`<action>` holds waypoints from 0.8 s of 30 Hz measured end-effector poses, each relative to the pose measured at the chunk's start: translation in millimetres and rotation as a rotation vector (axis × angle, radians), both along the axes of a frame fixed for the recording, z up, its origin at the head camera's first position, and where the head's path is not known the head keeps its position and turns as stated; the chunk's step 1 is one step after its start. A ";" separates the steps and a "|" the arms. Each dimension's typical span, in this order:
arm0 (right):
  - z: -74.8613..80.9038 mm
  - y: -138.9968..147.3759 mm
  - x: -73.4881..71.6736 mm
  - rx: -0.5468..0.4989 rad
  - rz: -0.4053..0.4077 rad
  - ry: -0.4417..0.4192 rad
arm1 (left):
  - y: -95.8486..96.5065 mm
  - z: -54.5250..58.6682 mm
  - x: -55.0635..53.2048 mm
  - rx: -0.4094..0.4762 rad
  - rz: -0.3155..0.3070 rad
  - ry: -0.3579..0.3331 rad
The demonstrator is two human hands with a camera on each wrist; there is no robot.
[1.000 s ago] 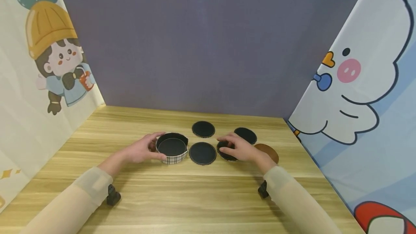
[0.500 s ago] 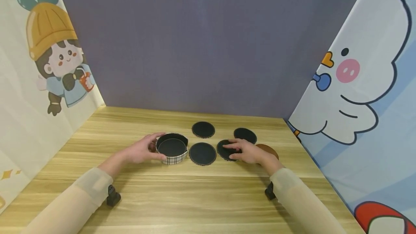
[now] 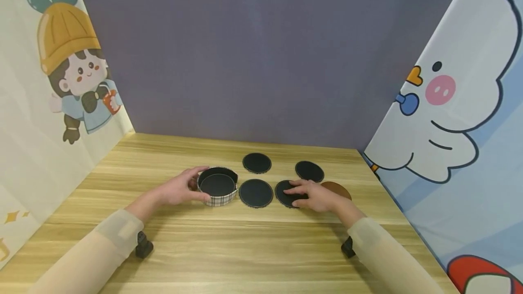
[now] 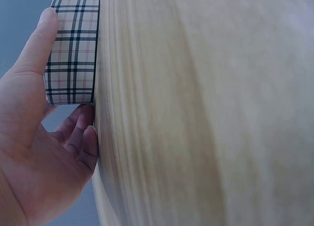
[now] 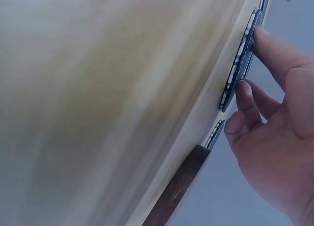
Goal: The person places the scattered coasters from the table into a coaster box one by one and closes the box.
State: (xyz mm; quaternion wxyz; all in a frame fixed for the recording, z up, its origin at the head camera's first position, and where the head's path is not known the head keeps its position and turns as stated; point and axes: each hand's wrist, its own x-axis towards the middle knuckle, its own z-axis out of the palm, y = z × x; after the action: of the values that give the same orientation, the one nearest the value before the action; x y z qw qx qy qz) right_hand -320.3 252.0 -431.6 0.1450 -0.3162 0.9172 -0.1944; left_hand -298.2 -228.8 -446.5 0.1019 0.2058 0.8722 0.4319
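Note:
My left hand (image 3: 181,188) grips a round, low-walled coaster holder (image 3: 220,200), its thumb and fingers around the left side. The holder has a black inside, a plaid outer wall and a notch at its right. In the left wrist view the thumb lies along the plaid wall (image 4: 73,49). Fingertips of my right hand (image 3: 316,195) rest on a black round coaster (image 3: 283,193), partly covering it. In the right wrist view that coaster (image 5: 239,69) lies flat on the table, its rim patterned black and white.
Other black coasters lie nearby: one between the hands (image 3: 255,193), one behind it (image 3: 256,163) and one at the back right (image 3: 309,171). A brown round piece (image 3: 337,189) sits partly behind the right hand. A grey wall panel (image 3: 253,58) borders the wooden table (image 3: 245,248).
My right hand has shifted right and toward me over the coaster, which has slid slightly the same way. My left hand stays at the coaster holder.

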 end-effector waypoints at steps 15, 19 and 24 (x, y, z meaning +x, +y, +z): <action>-4.2 8.5 26.3 -0.030 0.017 0.020 | -0.4 -1.5 -1.2 0.011 -0.003 -0.009; -5.0 9.5 31.1 -0.036 0.024 0.026 | -0.4 -1.8 -1.2 0.005 0.000 -0.007; -6.5 10.0 33.9 -0.034 0.029 0.043 | -0.5 -1.1 -1.0 0.000 0.002 -0.009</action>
State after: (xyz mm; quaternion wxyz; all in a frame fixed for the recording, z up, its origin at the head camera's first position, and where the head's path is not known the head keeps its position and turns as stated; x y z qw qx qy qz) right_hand -286.4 261.9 -438.0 0.1225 -0.3359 0.9119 -0.2012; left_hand -299.2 -229.3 -447.6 0.1053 0.2031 0.8719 0.4330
